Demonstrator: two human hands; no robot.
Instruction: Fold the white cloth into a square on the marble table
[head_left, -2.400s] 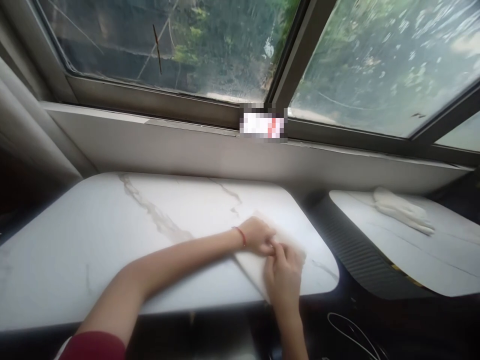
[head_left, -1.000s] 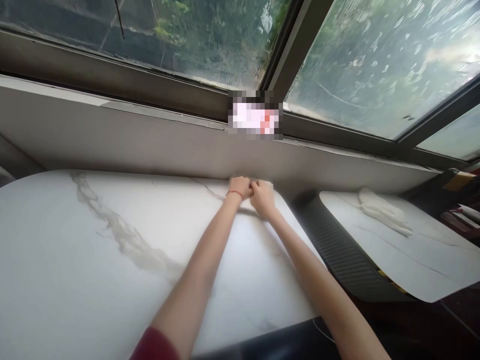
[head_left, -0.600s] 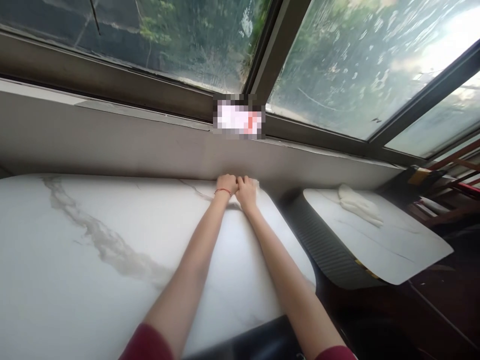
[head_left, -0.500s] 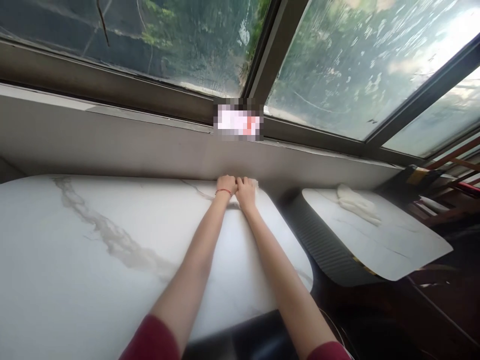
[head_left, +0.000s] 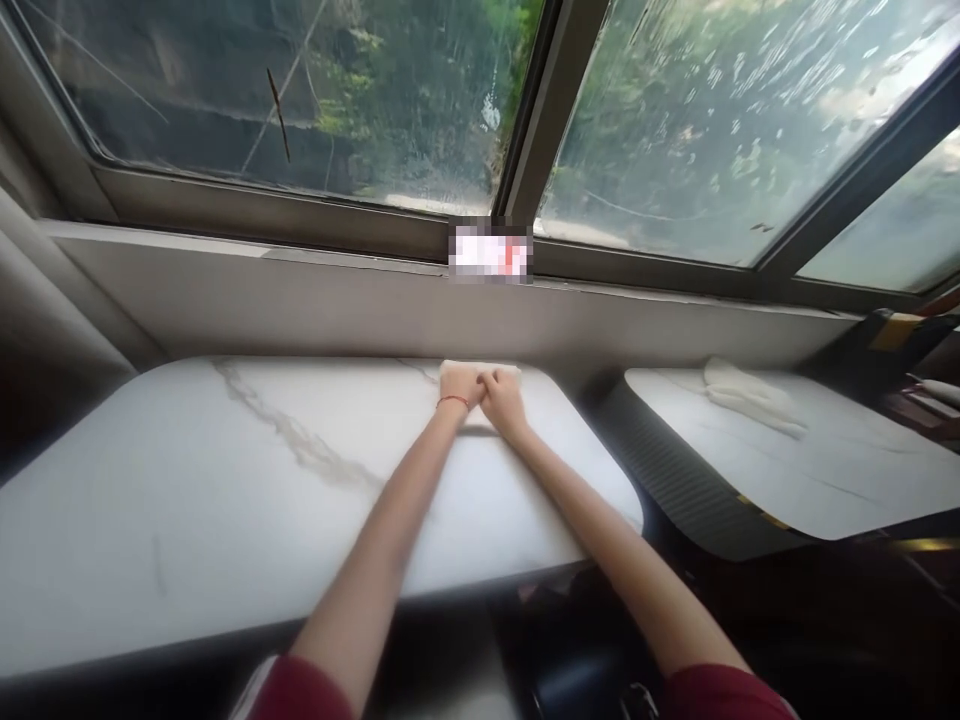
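Near the far edge of a white marble-patterned table (head_left: pixel 300 540), a pale folded cloth (head_left: pixel 484 412) lies under both hands. My left hand (head_left: pixel 459 384), with a thin red string at its wrist, is closed on the cloth's left part. Beside it, my right hand (head_left: pixel 502 398) has its fingers curled onto the right part. The two hands touch at the thumbs. Some fingertips are hidden from this angle, and the cloth shows beyond the knuckles and between the wrists.
A low wall (head_left: pixel 360 318) and windows run behind the table. To the right stands a second marble-patterned table (head_left: pixel 757 480) with a crumpled pale cloth (head_left: pixel 754 402) on it. A ribbed dark grey panel (head_left: pixel 675 500) is between the tables. Dark seating is below the front edge.
Both hands and the cloth have come slightly back from the table's far edge, showing more cloth beyond the knuckles. The view has shifted, revealing more of the table's left side and front edge.
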